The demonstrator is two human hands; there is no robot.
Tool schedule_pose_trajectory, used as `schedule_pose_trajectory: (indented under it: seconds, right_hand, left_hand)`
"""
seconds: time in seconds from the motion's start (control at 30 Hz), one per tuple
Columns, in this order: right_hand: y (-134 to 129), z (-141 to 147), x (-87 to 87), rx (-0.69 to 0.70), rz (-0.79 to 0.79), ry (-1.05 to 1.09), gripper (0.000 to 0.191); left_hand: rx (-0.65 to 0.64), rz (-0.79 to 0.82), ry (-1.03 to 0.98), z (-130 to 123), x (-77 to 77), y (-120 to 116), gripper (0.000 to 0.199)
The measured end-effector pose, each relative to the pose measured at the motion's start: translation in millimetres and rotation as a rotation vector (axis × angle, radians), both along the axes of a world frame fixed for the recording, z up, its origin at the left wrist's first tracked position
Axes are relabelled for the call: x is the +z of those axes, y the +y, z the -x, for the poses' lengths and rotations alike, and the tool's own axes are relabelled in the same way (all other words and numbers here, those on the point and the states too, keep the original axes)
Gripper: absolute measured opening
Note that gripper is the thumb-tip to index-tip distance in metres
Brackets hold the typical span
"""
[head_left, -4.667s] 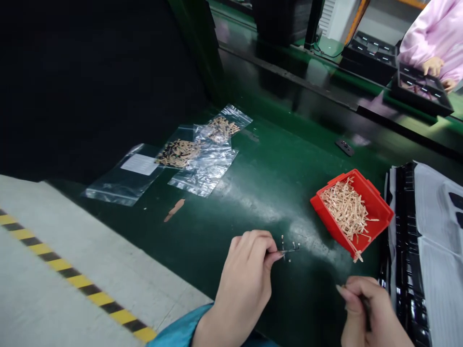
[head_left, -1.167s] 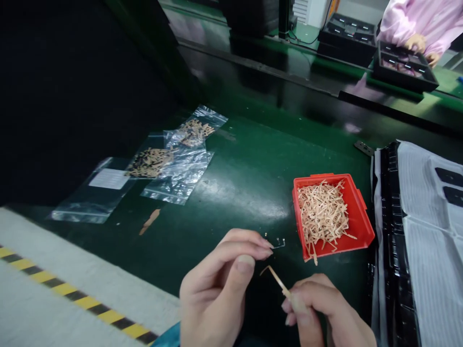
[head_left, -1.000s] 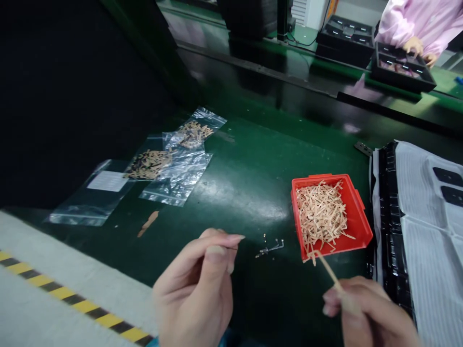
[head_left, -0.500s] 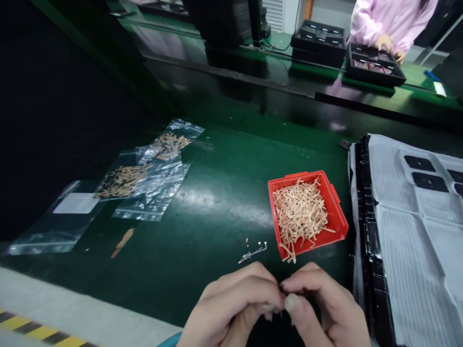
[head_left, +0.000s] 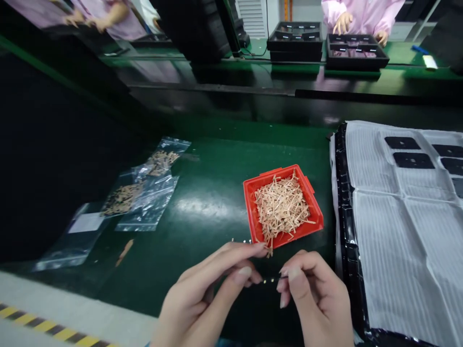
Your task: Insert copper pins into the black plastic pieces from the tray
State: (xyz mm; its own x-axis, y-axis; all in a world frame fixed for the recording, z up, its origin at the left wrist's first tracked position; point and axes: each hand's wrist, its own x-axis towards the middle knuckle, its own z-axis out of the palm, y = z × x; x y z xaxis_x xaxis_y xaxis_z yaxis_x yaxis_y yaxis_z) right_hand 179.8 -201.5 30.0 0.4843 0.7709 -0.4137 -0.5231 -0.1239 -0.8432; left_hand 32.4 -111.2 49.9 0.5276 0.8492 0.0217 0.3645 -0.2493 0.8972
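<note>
Two hands, left (head_left: 213, 294) and right (head_left: 313, 299), pinch seemingly one dark strip (head_left: 273, 279).

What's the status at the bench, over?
Right hand pinching thin dark strip. Strip's other end at left hand's fingers, grip there unclear. Red bin of tan strips close beyond.

Teal sleeve (head_left: 226, 343) (just a sliver) by a bare left hand (head_left: 208, 294).

A thin, dark strip (head_left: 272, 279) with two bright spots spans nearly level between left fingers (head_left: 243, 275) and right fingers (head_left: 294, 273).
</note>
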Motion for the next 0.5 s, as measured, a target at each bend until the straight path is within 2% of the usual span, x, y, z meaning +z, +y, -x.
schedule_pose_trajectory:
  seconds: [0.1, 0.17, 0.3, 0.33, 0.4, 0.43, 0.5]
  right_hand:
    - [0.0, -3.8, 2.5, -0.003, -0.011, 0.146, 0.05]
    - [0.3, -4.1, 0.3, 0.001, -0.037, 0.213, 0.05]
    - [1.7, -0.9, -9.1, -0.053, -0.096, 0.309, 0.052]
    - [2.1, -0.4, -11.4, -0.076, -0.11, 0.317, 0.054]
    - [2.7, -0.2, -14.5, -0.101, -0.135, 0.316, 0.058]
    - [2.7, -0.4, -15.2, -0.099, -0.143, 0.316, 0.058]
    - [2.4, -1.1, -15.3, -0.085, -0.155, 0.321, 0.059]
  left_hand:
    - [-0.045, 0.028, 0.005, -13.8, 5.2, 2.7, 0.03]
    - [-0.013, 0.007, 0.012, -16.1, 6.8, 8.2, 0.028]
    - [0.074, -0.118, 0.1, -15.3, 18.6, 38.0, 0.019]
    - [0.032, -0.167, 0.128, -20.4, 25.1, 48.2, 0.019]
    - [-0.14, -0.326, 0.144, -45.3, 42.6, 67.6, 0.016]
    - [-0.273, -0.397, 0.168, -66.4, 52.7, 75.2, 0.016]
    - [-0.517, -0.553, 0.124, -124.7, 71.1, 84.1, 0.019]
